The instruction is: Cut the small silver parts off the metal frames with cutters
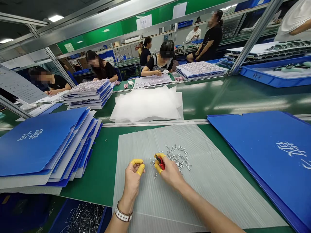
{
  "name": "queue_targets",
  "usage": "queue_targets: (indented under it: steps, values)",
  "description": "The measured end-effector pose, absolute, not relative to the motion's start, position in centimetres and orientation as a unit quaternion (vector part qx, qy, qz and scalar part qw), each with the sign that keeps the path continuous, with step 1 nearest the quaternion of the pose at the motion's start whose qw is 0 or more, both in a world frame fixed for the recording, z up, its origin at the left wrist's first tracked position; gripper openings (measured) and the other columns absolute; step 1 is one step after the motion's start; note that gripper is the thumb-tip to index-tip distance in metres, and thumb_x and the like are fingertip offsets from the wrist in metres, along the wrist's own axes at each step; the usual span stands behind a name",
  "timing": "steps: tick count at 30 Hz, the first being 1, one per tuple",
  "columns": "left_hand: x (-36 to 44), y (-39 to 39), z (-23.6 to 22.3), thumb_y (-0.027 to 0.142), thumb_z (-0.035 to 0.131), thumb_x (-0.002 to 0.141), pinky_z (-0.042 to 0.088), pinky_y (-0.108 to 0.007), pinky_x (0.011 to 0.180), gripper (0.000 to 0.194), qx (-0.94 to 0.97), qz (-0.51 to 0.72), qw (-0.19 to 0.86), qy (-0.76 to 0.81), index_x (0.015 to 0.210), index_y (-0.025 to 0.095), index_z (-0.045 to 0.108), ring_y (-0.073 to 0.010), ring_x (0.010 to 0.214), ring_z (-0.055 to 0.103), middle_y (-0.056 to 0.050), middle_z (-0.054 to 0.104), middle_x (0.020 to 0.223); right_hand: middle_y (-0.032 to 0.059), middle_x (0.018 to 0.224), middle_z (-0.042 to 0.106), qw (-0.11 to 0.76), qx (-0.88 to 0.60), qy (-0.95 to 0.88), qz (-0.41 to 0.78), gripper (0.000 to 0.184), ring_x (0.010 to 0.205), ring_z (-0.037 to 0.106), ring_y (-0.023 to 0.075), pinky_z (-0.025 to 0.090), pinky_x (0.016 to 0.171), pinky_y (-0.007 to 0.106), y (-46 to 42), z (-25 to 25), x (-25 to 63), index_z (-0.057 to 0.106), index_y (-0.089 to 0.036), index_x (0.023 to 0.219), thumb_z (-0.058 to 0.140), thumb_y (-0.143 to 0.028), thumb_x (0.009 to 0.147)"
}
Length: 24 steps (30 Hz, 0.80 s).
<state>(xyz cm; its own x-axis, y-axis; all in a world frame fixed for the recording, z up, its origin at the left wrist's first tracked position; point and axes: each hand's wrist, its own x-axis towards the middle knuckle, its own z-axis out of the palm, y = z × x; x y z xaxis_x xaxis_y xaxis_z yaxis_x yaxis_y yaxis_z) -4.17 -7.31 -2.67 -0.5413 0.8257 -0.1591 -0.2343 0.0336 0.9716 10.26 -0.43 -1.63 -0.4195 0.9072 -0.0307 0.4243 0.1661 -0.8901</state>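
your right grip (170, 171) holds small red pliers (161, 165) just beside the silver metal bits (178, 158); your left grip (133, 176) curls narrow, nothing visible in it.

"What lies on the green workbench (97, 174)?"

"A grey corrugated plastic sheet (194, 200) at six o'clock, stacked blue folders (41, 145) at nine, a blue folder (272, 161) at three."

"And further off?"

"Crumpled white plastic film (145, 105) at twelve."

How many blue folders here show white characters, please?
2: the folder topping the left pile and the folder on the right; others may be hidden.
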Motion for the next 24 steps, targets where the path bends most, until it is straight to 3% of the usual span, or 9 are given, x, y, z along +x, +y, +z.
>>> queue_targets:
  steps: [6, 9, 15, 24]
  values:
    - [-4.2, -7.3, -2.6, 0.027, 0.077, 0.059, 0.045, -0.025, 0.06, 0.026, 0.244, 0.641, 0.414, 0.598, 0.078, 0.015, 0.065, -0.0109, 0.062, 0.055, -0.001, 0.062, 0.073, 0.0023, 0.074, 0.061, 0.097, -0.433, -0.863, 0.242, 0.008, 0.068, 0.057, 0.0179, 0.03, 0.056, 0.026, 0.3, -0.9, 11.9, 0.055, -0.019, 0.081, 0.057, -0.014, 0.075]
    - [-4.1, -7.6, -2.3, 0.027, 0.077, 0.059, 0.045, -0.025, 0.062, 0.024, 0.248, 0.635, 0.419, 0.6, 0.075, 0.015, 0.066, -0.0117, 0.064, 0.056, -0.002, 0.063, 0.073, 0.0033, 0.072, 0.059, 0.078, -0.401, -0.894, 0.185, 0.008, 0.069, 0.056, 0.0188, 0.028, 0.055, 0.026, 0.3, -0.1, 12.0, 0.054, -0.018, 0.075, 0.059, -0.012, 0.074]
    - [-4.0, -8.4, -1.7, 0.027, 0.078, 0.057, 0.046, -0.025, 0.064, 0.023, 0.268, 0.618, 0.437, 0.597, 0.074, 0.015, 0.066, -0.0124, 0.065, 0.056, -0.002, 0.064, 0.073, 0.0056, 0.076, 0.061, 0.06, -0.34, -0.931, 0.12, 0.013, 0.076, 0.055, 0.0217, 0.031, 0.064, 0.029, 0.3, 2.0, 12.1, 0.059, -0.017, 0.082, 0.062, -0.009, 0.072]
    - [-4.3, -9.3, -1.9, 0.026, 0.073, 0.066, 0.046, -0.027, 0.073, 0.014, 0.361, 0.588, 0.429, 0.582, 0.075, 0.017, 0.066, -0.015, 0.075, 0.058, -0.002, 0.063, 0.076, 0.0051, 0.079, 0.061, 0.063, -0.316, -0.941, 0.1, 0.019, 0.08, 0.053, 0.022, 0.03, 0.069, 0.031, -0.2, 2.5, 12.3, 0.058, -0.018, 0.082, 0.063, -0.007, 0.067]
